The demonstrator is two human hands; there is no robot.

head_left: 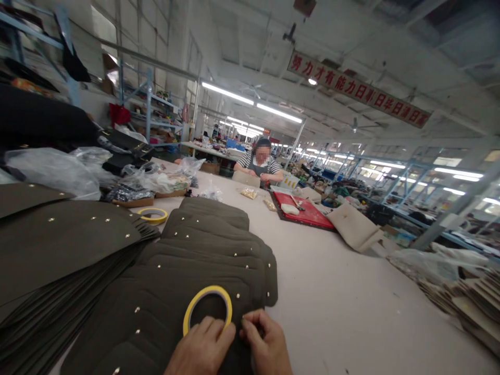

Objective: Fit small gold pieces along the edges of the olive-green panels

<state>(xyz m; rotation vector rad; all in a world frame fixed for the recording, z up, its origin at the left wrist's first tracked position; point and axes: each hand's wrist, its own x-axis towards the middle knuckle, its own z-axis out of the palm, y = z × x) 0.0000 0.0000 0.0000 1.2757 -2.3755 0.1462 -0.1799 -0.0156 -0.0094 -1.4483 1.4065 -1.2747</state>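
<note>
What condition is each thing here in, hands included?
Dark panels: stacked, overlapping
Near tape roll: resting on dark panels, partly covered
Left hand: over near tape roll's rim, grip unclear
Right hand: fingers curled, contents unclear
Far tape roll: lying flat
Red board: lying flat
Tube lights: lit

Both hands are bare. The left hand shows its broad back, a row of rounded knuckles and a sturdy thumb with a blunt tip. The right hand shows its thumb and index finger most plainly, with creases at the joints and a wide, smooth back. The lower edge of the view cuts both off near the wrists; finer details, such as the nails, are too blurred to tell.
</note>
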